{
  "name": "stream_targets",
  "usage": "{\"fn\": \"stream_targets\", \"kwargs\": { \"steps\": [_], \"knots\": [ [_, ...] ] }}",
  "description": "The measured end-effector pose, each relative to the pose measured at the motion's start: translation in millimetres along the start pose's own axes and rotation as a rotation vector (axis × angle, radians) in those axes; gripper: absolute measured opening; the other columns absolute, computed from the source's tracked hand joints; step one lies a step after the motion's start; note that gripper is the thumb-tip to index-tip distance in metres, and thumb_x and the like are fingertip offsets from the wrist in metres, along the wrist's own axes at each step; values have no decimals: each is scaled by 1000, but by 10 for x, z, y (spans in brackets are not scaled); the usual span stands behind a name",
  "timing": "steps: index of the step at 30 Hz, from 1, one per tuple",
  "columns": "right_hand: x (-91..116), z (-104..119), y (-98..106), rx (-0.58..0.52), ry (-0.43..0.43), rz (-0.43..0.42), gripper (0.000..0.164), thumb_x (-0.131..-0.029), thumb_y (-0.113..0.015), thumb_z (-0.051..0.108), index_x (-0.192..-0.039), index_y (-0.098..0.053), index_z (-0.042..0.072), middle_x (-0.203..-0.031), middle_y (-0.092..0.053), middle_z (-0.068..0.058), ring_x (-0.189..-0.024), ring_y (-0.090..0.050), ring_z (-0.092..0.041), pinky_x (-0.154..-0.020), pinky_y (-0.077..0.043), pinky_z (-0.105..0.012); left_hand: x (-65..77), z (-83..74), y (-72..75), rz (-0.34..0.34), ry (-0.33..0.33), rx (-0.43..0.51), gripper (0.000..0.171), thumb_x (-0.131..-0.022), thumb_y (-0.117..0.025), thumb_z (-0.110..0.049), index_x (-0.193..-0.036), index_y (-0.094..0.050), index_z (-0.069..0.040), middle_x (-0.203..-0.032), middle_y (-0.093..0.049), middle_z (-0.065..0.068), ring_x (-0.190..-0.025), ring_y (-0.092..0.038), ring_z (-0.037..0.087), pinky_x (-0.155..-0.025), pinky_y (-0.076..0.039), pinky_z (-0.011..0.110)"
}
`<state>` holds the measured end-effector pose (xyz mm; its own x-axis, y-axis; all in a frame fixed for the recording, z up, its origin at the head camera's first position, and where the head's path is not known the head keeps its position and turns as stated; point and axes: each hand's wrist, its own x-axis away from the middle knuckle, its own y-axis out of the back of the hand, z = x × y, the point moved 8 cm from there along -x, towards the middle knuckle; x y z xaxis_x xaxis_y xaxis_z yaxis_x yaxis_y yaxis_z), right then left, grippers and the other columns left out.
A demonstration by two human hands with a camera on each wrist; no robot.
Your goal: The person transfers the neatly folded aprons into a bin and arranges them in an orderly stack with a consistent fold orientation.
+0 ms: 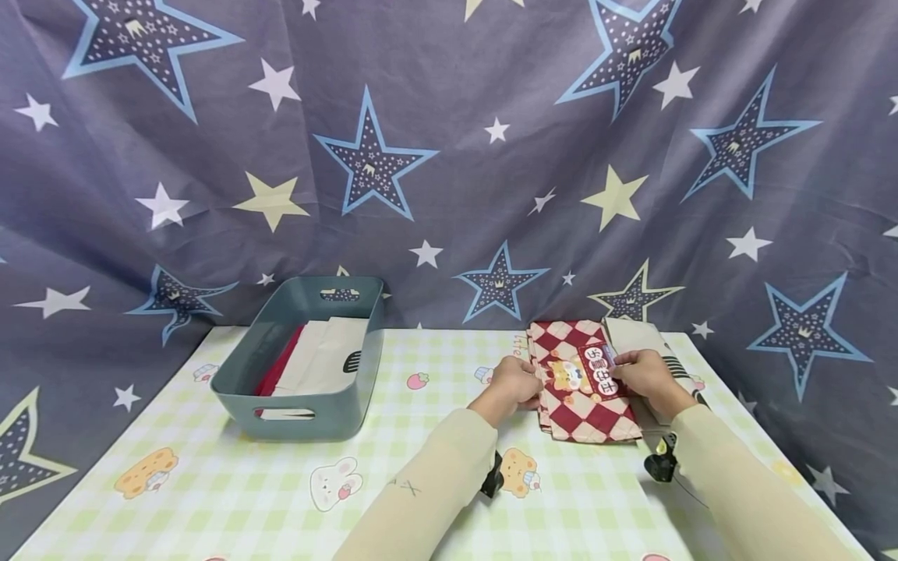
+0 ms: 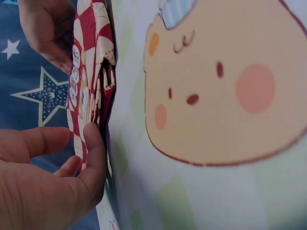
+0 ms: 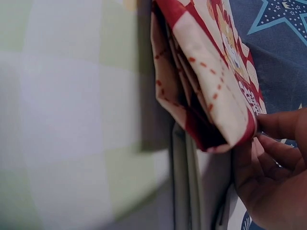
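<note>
A folded red-and-cream checked cloth [image 1: 585, 413] with a cartoon animal and a lettered patch lies between my hands at the right. My left hand [image 1: 515, 382] holds its left edge, and the left wrist view shows the fingers [image 2: 93, 143] low against the folded layers [image 2: 100, 91]. On the opposite side my right hand [image 1: 648, 378] pinches the cloth's right edge, with the thumb on top and fingers beneath, as the right wrist view shows. Next to and partly under the checked cloth lies a folded cream cloth [image 1: 634, 339] with black stripes.
A grey-green plastic bin [image 1: 302, 425] with handle slots stands at the left of the table. Inside it are a folded cream cloth [image 1: 319, 354] and a red cloth [image 1: 281, 362]. A green-checked tablecloth [image 1: 245, 483] covers the table, and a star-print curtain [image 1: 435, 210] hangs behind.
</note>
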<state>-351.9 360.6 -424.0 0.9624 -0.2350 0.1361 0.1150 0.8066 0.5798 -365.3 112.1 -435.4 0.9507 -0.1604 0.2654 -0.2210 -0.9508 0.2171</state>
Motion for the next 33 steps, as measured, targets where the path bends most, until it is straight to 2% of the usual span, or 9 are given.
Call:
{"fn": "stream_targets", "kwargs": {
  "steps": [5, 10, 15, 20, 26, 33],
  "knots": [
    [-1, 5, -1, 7, 1, 1, 34, -94, -62, 6, -122, -60, -13, -104, -63, -20, -82, -60, -19, -64, -51, -28, 63, 10, -13, 5, 25, 145, 16, -86, -64, 14, -94, -62, 0, -77, -55, 5, -55, -55, 13, -72, -62, 33],
    [2, 4, -17, -1, -6, 12, 34, -96, -60, 6, -124, -59, -13, -105, -63, -20, -84, -60, -20, -65, -51, -28, 78, 51, -17, 11, 59, 212, 22, -86, -63, 15, -80, -55, -6, -71, -54, 5, -54, -53, 12, -71, -61, 30],
    [5, 4, -19, -2, -6, 11, 34, -97, -59, 7, -124, -59, -13, -104, -63, -20, -84, -60, -21, -65, -50, -28, 43, 92, -23, 31, 85, 250, 19, -86, -65, 13, -80, -58, -4, -69, -58, 6, -56, -54, 11, -65, -59, 25],
    [-2, 10, -29, -18, -1, 20, 35, -95, -61, 6, -125, -59, -13, -106, -64, -20, -85, -61, -21, -67, -52, -28, 21, 107, -18, 26, 93, 226, 14, -87, -66, 10, -84, -59, -2, -67, -58, 5, -55, -54, 10, -62, -58, 23],
    [4, 23, -43, -68, -13, 45, 37, -95, -61, 5, -127, -57, -13, -104, -65, -18, -84, -62, -18, -67, -55, -28, 16, 125, -35, 33, 109, 258, 15, -85, -66, 10, -89, -59, -3, -70, -61, 6, -59, -57, 12, -69, -60, 28],
    [35, 42, -43, -109, -25, 57, 40, -96, -61, 5, -130, -55, -13, -100, -66, -13, -81, -62, -14, -67, -56, -28, 45, 103, -92, 102, 113, 350, 12, -86, -64, 13, -90, -61, 2, -80, -65, 12, -72, -63, 18, -75, -60, 32]
  ]
}}
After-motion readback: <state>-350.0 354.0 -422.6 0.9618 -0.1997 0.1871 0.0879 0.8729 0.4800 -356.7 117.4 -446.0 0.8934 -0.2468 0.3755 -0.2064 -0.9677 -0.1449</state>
